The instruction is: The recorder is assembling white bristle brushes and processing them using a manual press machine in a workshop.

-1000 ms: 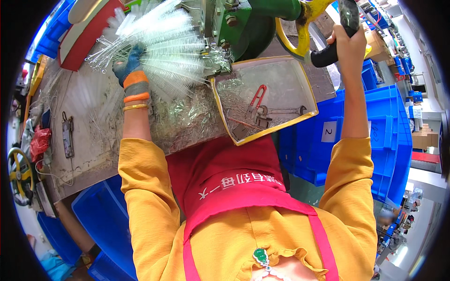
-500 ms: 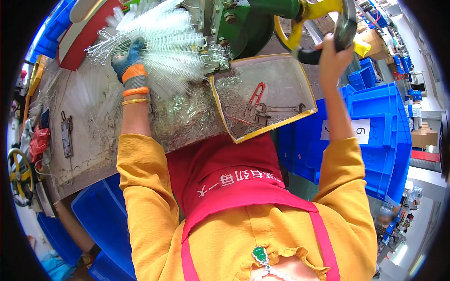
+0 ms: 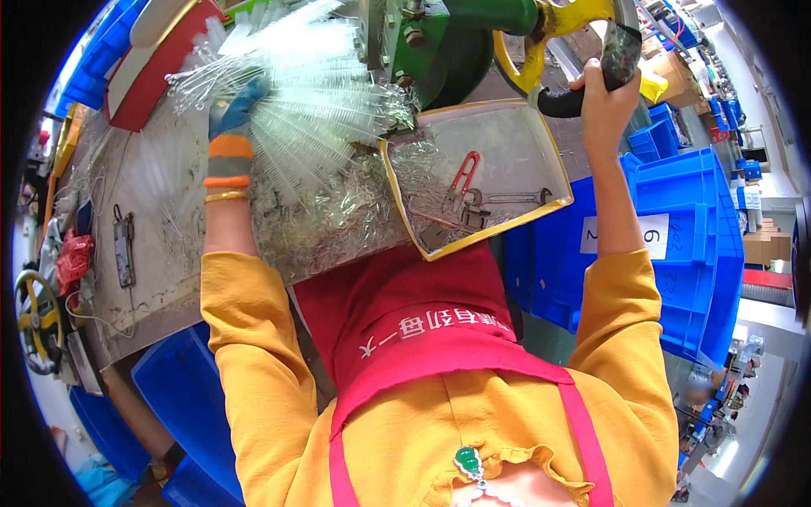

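Observation:
My left hand (image 3: 233, 122), in a blue, grey and orange glove, grips a fanned bundle of wire brushes (image 3: 317, 110) with white bristles and looped wire ends. The bristles spread to the right, toward the base of a green hand press (image 3: 490, 29); where they meet it is hard to make out. Bare, my right hand (image 3: 606, 100) is closed round the black rim of the press's handwheel (image 3: 532, 63), which has yellow spokes. Small wire offcuts (image 3: 334, 203) lie heaped below the brushes.
A yellow-edged tray (image 3: 507, 228) holds red-handled pliers (image 3: 463, 173), wrenches (image 3: 515, 197) and wire scraps. Blue crates (image 3: 710, 262) stand at the right, others (image 3: 182, 384) lower left. On the bench lie a phone-like device (image 3: 124, 249) and loose brushes (image 3: 160, 156). A red-and-white box (image 3: 160, 63) sits far left.
My left hand has shifted slightly, its wrist turning, and the brush bundle has swung a little to the right. The handwheel has turned slightly with my right hand on it.

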Available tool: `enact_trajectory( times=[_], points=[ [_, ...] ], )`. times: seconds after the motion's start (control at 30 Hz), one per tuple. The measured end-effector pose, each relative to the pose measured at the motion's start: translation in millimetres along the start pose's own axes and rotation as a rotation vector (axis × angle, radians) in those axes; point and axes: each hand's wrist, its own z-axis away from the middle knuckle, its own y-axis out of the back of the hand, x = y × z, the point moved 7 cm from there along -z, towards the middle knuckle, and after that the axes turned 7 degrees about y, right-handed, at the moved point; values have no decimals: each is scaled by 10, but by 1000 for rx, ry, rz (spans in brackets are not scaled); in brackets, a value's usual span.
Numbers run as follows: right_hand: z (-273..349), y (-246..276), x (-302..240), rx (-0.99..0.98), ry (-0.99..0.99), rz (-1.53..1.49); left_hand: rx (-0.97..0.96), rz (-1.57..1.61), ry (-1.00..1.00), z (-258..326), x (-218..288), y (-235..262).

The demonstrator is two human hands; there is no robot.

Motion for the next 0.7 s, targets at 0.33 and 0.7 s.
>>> enact_trajectory(
  times=[0.33,0.7],
  points=[
    [-562,-159,-250,-317,-74,241,-55,158,37,-79,-360,296],
    [-746,-244,-595,-286,-219,394,-78,76,225,59,-282,110]
  ],
)
